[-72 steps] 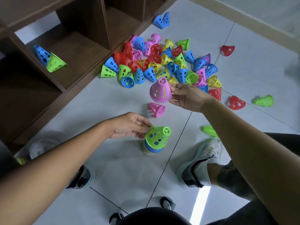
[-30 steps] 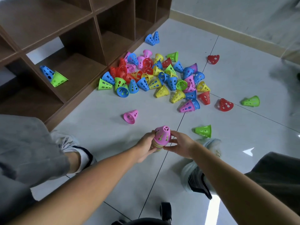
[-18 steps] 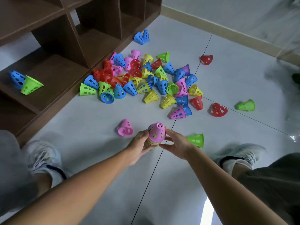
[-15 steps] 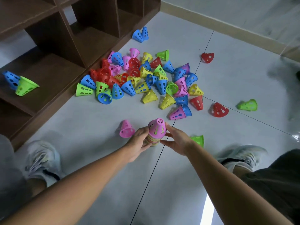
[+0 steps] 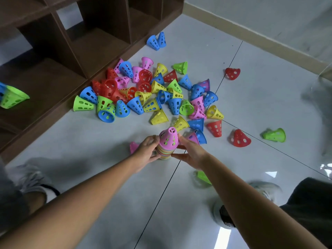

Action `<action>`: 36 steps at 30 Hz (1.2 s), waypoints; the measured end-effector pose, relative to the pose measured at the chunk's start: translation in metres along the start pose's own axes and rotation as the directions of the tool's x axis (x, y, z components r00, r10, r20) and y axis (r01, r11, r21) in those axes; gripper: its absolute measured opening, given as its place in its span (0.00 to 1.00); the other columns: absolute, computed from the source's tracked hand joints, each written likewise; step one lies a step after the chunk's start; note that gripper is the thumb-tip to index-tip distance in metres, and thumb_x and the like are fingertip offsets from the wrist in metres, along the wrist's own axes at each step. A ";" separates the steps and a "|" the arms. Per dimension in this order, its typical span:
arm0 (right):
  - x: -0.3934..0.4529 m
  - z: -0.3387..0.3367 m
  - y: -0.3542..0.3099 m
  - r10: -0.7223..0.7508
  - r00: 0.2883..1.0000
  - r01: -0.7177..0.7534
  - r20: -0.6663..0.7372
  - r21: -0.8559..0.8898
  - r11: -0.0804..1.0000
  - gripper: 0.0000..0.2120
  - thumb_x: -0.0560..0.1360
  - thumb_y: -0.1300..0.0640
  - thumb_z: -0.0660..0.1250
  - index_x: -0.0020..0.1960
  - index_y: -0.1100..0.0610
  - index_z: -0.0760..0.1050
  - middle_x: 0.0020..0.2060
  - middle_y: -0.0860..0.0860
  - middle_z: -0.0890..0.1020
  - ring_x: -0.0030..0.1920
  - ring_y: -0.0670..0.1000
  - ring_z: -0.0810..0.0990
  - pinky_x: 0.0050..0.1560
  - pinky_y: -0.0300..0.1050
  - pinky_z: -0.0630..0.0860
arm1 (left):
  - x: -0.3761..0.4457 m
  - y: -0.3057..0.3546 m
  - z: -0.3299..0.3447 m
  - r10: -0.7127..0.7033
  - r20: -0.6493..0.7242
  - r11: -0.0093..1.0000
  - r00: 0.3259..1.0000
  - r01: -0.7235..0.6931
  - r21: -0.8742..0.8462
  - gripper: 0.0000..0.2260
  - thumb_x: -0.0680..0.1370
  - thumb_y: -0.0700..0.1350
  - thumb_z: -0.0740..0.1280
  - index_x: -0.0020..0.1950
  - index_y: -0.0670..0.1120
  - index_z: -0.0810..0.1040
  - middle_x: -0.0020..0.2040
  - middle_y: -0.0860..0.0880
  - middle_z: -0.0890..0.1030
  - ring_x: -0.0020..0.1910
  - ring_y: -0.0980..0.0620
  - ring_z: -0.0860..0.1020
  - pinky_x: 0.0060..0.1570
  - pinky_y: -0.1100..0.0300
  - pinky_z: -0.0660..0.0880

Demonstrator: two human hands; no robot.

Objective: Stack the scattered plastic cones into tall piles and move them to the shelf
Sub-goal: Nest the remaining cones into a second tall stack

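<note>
Cone stack (image 5: 168, 146) before scattered cones (image 5: 152, 94)

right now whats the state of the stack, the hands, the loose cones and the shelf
stack: upright on the floor, pink cone on top
left hand: fingers curled round the stack's left side
right hand: fingers and thumb against its right side
loose cones: scattered on the floor, most tipped over
green cone: on its side in the shelf
shelf: no pile in it yet
</note>
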State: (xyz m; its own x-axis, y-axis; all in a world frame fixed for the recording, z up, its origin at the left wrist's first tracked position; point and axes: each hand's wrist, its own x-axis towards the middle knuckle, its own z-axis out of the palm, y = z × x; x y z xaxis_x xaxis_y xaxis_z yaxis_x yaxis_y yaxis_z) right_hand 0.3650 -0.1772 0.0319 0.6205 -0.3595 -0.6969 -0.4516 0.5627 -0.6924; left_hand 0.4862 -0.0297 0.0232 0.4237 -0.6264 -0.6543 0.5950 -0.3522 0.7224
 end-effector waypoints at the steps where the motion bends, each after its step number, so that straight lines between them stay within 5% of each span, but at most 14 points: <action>1: 0.003 -0.004 -0.003 0.026 1.000 -0.026 0.010 -0.026 0.999 0.20 0.79 0.45 0.67 0.64 0.56 0.78 0.63 0.56 0.79 0.62 0.53 0.79 0.59 0.55 0.80 | 0.001 0.001 0.000 -0.001 -0.014 1.000 1.000 0.001 0.026 0.19 0.82 0.53 0.63 0.70 0.47 0.69 0.64 0.44 0.79 0.59 0.45 0.81 0.64 0.48 0.76; 4: 0.006 -0.018 -0.015 0.067 0.998 -0.063 0.012 -0.209 0.976 0.25 0.79 0.37 0.61 0.64 0.55 0.78 0.60 0.55 0.80 0.58 0.56 0.82 0.58 0.54 0.80 | 0.003 0.003 -0.004 -0.023 -0.042 0.989 0.999 0.029 0.143 0.23 0.80 0.57 0.63 0.73 0.50 0.67 0.59 0.44 0.80 0.53 0.45 0.83 0.55 0.53 0.80; 7: 0.009 -0.029 -0.025 -0.137 0.969 0.041 -0.206 -0.411 0.911 0.22 0.81 0.38 0.58 0.57 0.53 0.80 0.56 0.53 0.82 0.54 0.57 0.82 0.55 0.53 0.80 | -0.001 0.003 -0.009 -0.043 -0.062 0.966 0.997 0.057 0.254 0.23 0.81 0.61 0.59 0.73 0.52 0.67 0.53 0.44 0.81 0.45 0.43 0.84 0.44 0.58 0.82; 11: 0.025 -0.057 -0.022 -0.493 0.827 0.074 -0.269 -0.817 0.572 0.12 0.78 0.50 0.63 0.56 0.50 0.82 0.57 0.57 0.80 0.57 0.60 0.78 0.60 0.49 0.74 | -0.002 -0.006 -0.016 -0.097 -0.155 0.927 0.983 0.146 0.346 0.22 0.80 0.67 0.54 0.69 0.58 0.65 0.54 0.39 0.82 0.40 0.39 0.84 0.31 0.59 0.78; 14: 0.029 -0.068 -0.018 -0.466 0.846 0.000 -0.260 -0.873 0.487 0.14 0.79 0.56 0.61 0.61 0.49 0.81 0.66 0.58 0.72 0.69 0.62 0.66 0.68 0.46 0.60 | 0.003 -0.021 -0.026 -0.070 -0.302 0.900 0.951 0.191 0.391 0.29 0.79 0.68 0.57 0.76 0.56 0.62 0.52 0.40 0.82 0.32 0.41 0.82 0.27 0.61 0.74; 19: 0.032 -0.069 -0.016 -0.300 0.929 -0.072 -0.217 -0.901 0.428 0.18 0.81 0.60 0.57 0.66 0.48 0.77 0.69 0.59 0.71 0.72 0.58 0.64 0.69 0.45 0.57 | -0.004 -0.037 -0.041 -0.021 -0.412 0.830 0.911 0.246 0.501 0.30 0.79 0.67 0.57 0.78 0.57 0.60 0.69 0.44 0.72 0.43 0.43 0.83 0.39 0.57 0.79; 23: 0.030 -0.067 -0.015 -0.259 0.944 -0.070 -0.206 -0.890 0.451 0.17 0.81 0.60 0.57 0.65 0.52 0.78 0.63 0.62 0.76 0.64 0.63 0.73 0.68 0.54 0.67 | -0.014 -0.046 -0.052 0.055 -0.412 0.792 0.909 0.212 0.573 0.30 0.81 0.63 0.58 0.78 0.49 0.61 0.73 0.43 0.71 0.64 0.41 0.76 0.61 0.48 0.76; 25: 0.030 -0.066 -0.014 -0.254 0.944 -0.063 -0.209 -0.873 0.484 0.17 0.80 0.60 0.58 0.64 0.54 0.79 0.62 0.62 0.78 0.62 0.64 0.75 0.66 0.55 0.70 | -0.017 -0.051 -0.058 0.086 -0.433 0.775 0.897 0.213 0.595 0.29 0.81 0.61 0.60 0.78 0.46 0.62 0.74 0.42 0.70 0.68 0.42 0.73 0.66 0.51 0.71; 33: 0.020 -0.062 -0.022 -0.298 0.900 0.026 -0.319 -0.643 0.765 0.14 0.77 0.62 0.65 0.60 0.59 0.82 0.53 0.55 0.82 0.47 0.55 0.79 0.44 0.44 0.76 | -0.030 -0.052 -0.084 0.202 -0.564 0.659 0.801 0.315 0.683 0.22 0.80 0.57 0.64 0.72 0.51 0.69 0.69 0.40 0.66 0.59 0.37 0.76 0.62 0.53 0.71; 36: 0.015 -0.061 -0.035 -0.298 0.907 0.133 -0.298 -0.469 0.873 0.09 0.77 0.64 0.68 0.56 0.60 0.82 0.54 0.58 0.83 0.48 0.56 0.81 0.49 0.51 0.80 | -0.031 -0.046 -0.089 0.267 -0.586 0.616 0.765 0.332 0.715 0.21 0.79 0.55 0.66 0.71 0.52 0.71 0.66 0.40 0.63 0.60 0.34 0.73 0.64 0.52 0.69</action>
State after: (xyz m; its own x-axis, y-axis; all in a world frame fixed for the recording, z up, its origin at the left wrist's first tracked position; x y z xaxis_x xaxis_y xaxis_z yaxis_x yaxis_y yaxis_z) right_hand 0.3513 -0.2478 0.0345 0.5059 -0.7159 -0.4813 -0.6127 0.0945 -0.7846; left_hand 0.5060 0.0681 -0.0097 0.8832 -0.1663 -0.4385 0.0189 -0.9216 0.3876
